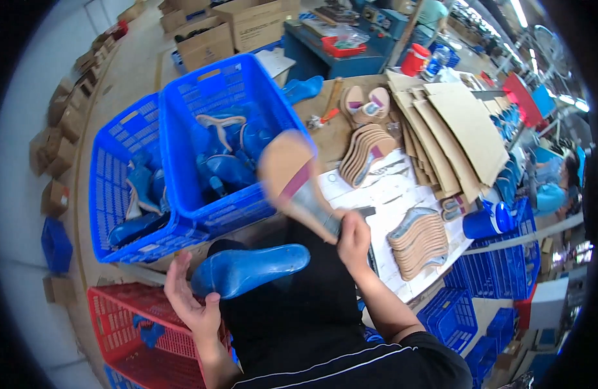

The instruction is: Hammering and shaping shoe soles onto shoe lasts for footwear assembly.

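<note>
In my left hand (194,308) the rounded heel end of a blue shoe last (250,269) sits between the thumb and the spread-out fingers. The last lies roughly level, its toe pointing right over my dark clothing. My right hand (355,241) is closed around the narrow end of a tan insole (287,172) with a purple and a grey patch. The insole is tilted up, slightly blurred, its wide end over the front edge of the blue crate. Beside my right fingers is a dark, blunt-ended object (366,211) whose kind I cannot make out.
Two blue crates (182,214) of lasts stand on the left, above a red crate (143,324). The worktable bears stacked insoles (419,243), another insole stack (367,152), cardboard sheets (467,133) and a single blue last (303,89). A blue jug (487,222) stands at the right.
</note>
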Motion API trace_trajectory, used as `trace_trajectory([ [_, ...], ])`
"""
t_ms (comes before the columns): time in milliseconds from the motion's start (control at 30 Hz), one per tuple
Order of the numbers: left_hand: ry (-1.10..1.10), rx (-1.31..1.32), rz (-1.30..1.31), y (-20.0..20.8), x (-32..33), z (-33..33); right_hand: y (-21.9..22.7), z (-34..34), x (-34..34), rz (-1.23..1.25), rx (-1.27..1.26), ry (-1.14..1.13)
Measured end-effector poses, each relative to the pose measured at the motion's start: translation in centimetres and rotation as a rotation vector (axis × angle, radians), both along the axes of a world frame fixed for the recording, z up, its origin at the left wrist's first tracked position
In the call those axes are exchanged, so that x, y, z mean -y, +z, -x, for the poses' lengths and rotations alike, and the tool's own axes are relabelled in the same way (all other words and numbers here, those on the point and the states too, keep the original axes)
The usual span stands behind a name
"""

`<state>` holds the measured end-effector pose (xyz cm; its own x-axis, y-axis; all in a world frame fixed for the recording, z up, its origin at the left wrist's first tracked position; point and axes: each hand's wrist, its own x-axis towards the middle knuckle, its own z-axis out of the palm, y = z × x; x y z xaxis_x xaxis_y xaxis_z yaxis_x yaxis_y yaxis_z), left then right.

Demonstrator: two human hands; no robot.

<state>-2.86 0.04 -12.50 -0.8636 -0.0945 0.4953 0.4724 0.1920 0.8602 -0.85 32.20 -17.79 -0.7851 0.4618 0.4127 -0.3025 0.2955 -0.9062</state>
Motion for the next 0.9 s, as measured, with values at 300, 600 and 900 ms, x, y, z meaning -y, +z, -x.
trace_trajectory([
  [300, -0.081, 0.004, 0.797, 0.8, -1.2, 1.5, -13.9, 2.0, -17.5, 0.497, 0.313, -0.703],
  [600, 0.010, -0.037, 0.792, 0.6, -0.9, 0.3, -14.0, 8.4, -15.3, -0.676, 0.552, -0.669],
  [900, -0.007, -0.058, 0.738, 0.3, -0.4, 1.3, -14.2, 8.7, -15.1, -0.082, 0.488, -0.601],
])
